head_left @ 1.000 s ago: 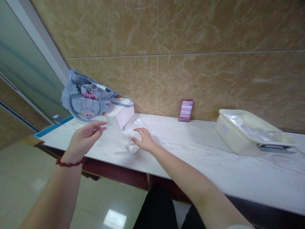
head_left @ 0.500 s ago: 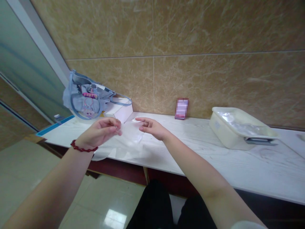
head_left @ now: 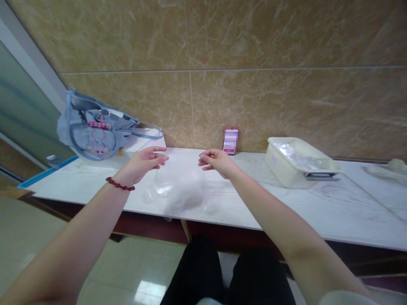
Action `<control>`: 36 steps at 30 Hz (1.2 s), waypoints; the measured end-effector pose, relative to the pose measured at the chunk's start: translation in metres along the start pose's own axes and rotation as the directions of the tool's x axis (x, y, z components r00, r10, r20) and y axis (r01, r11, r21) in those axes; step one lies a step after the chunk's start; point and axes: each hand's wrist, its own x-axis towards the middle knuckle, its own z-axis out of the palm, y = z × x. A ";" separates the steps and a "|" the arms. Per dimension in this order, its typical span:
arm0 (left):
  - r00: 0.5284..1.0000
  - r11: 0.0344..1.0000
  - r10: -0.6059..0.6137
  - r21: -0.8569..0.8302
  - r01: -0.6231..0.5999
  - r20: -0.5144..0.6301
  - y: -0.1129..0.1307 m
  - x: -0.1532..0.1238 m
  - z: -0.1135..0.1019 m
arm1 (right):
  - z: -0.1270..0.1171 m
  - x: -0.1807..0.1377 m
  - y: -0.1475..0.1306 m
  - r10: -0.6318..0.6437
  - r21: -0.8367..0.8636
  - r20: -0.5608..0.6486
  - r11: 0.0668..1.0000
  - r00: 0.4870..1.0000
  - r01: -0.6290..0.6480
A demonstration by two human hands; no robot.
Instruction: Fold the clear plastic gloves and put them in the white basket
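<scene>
A clear plastic bag (head_left: pixel 179 190) hangs spread between my two hands, its glossy folds in front of the white table top. My left hand (head_left: pixel 144 163), with a red bead bracelet at the wrist, grips the bag's upper left side between thumb and fingers, the index finger raised off the thumb. On the other side, my right hand (head_left: pixel 219 162) pinches the upper right side with thumb and fingertips. The bag's see-through upper edge is hard to make out. Its lower end dips past the front edge of the table.
A light blue handbag (head_left: pixel 76 127) rests by a white box (head_left: pixel 148 142) on the left. Against the wall leans a phone (head_left: pixel 230 142), its screen blurred. A cream bin (head_left: pixel 282 167) with clear plastic inside stands on the white table (head_left: pixel 241 199) to the right.
My hands have moved apart, and the bag is now stretched wider between them. My right fingers have closed up. The view has shifted a little to the right.
</scene>
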 end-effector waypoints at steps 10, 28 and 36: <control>0.998 0.996 0.011 0.083 -0.016 0.060 0.017 0.073 0.069 | -0.074 0.016 -0.009 -0.115 -0.177 -0.288 0.982 0.951 0.066; 0.853 0.831 0.522 0.230 -0.506 -0.010 0.048 0.089 0.139 | -0.151 -0.010 -0.024 -0.538 -0.625 -0.223 0.719 0.813 0.304; 0.685 0.591 0.700 0.377 -0.713 0.201 -0.001 0.007 0.145 | -0.134 -0.081 0.022 -0.534 -0.782 -0.015 0.533 0.845 0.323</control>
